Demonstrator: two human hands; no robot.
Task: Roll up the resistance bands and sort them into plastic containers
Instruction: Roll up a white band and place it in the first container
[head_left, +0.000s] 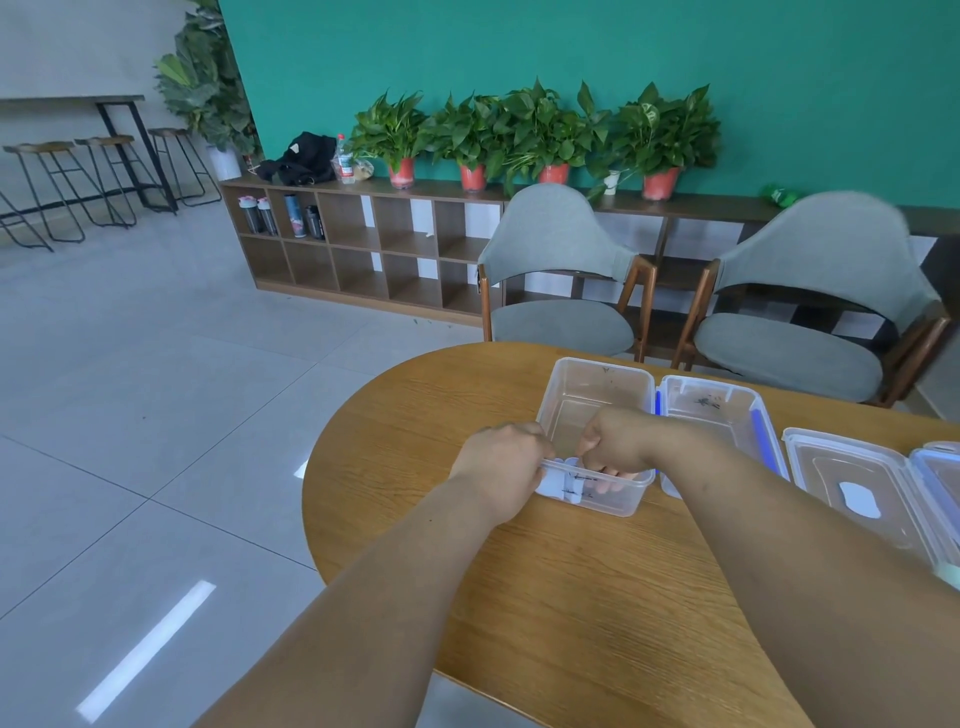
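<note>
Head view, hands at the open container. Both forearms reach from 6 o'clock across the wooden surface (571, 597) to a clear plastic container (597, 365) that stands upright and open.

The pale resistance band (563, 486) sits inside the container, in its 7 o'clock corner. It lies against the near wall and shows through the plastic.

The left hand (501, 457) meets the rim at that corner from 9 o'clock. Its grip is closed tight, with the fingers curled round the band's left end, and the fingertips are hidden behind the hand.

The right hand (618, 441) dips into the container from above, at 3 o'clock of the band. Its grip is also closed on the band: the thumb points down onto the top, and the curled fingers (615, 478) show through the near wall. The band thus lies between the two grips, low in the container.

A clear lid (727, 415) with blue clips lies flat, touching the container at 3 o'clock. A second container (831, 467) rests at 4 o'clock, near the surface edge.

Two grey chairs (561, 291) stand beyond the surface at 12 o'clock. Behind them is a low wooden shelf (363, 249) carrying potted plants (472, 135).
</note>
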